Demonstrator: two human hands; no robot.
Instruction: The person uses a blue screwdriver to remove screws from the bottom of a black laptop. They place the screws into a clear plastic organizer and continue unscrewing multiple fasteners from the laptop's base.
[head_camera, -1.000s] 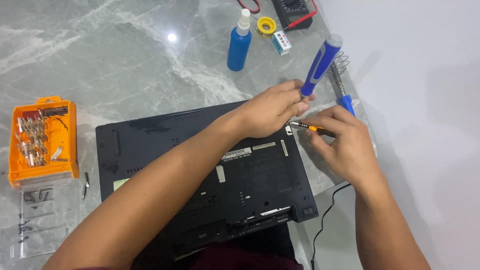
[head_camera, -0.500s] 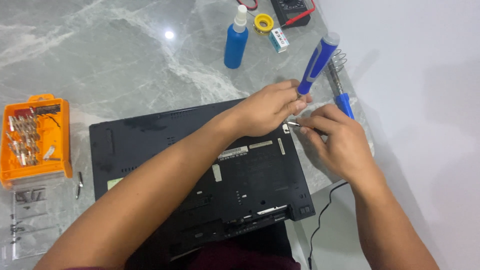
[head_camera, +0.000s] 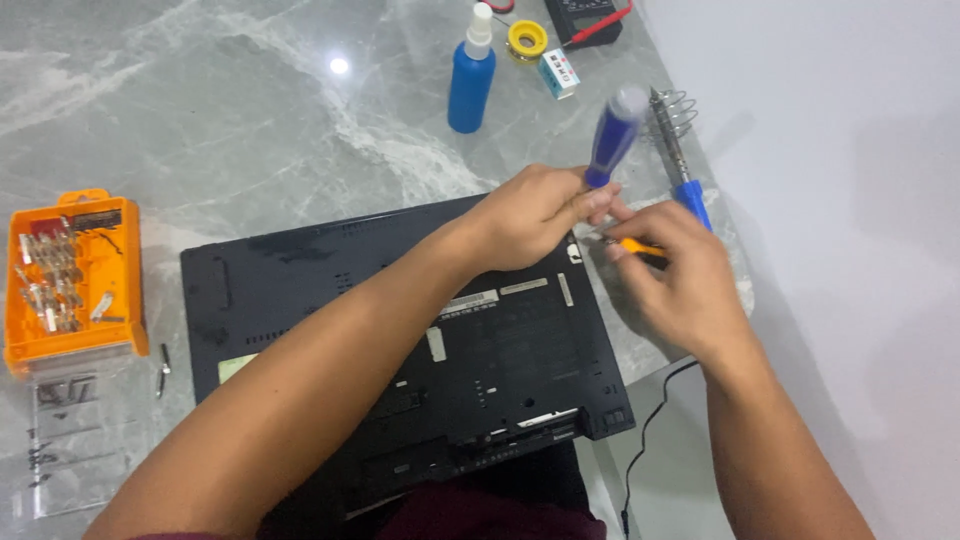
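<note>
A grey marble table (head_camera: 250, 130) filled most of the frame, and a black laptop (head_camera: 500, 370) lay on it bottom-side up at the lower centre, its long axis running left to right with a slight tilt.

The left hand (head_camera: 530, 215) rested over the laptop's upper right corner, fingers curled shut around a blue-handled screwdriver (head_camera: 612, 135). The handle rose out of the fist toward the upper right of the frame, its long axis steeply tilted and its tip hidden beneath the fingers at the corner.

The right hand (head_camera: 675, 285) sat just right of it, touching the left fingertips, with thumb and forefinger pinched on a small orange tool (head_camera: 640, 247) lying almost level, its point aimed left at the same corner.

An orange bit case (head_camera: 70, 275) stood open at the left edge. A blue bottle (head_camera: 470, 80) stood at the upper centre, and a blue-handled soldering iron (head_camera: 680, 165) lay in its coil stand just beyond the hands.
</note>
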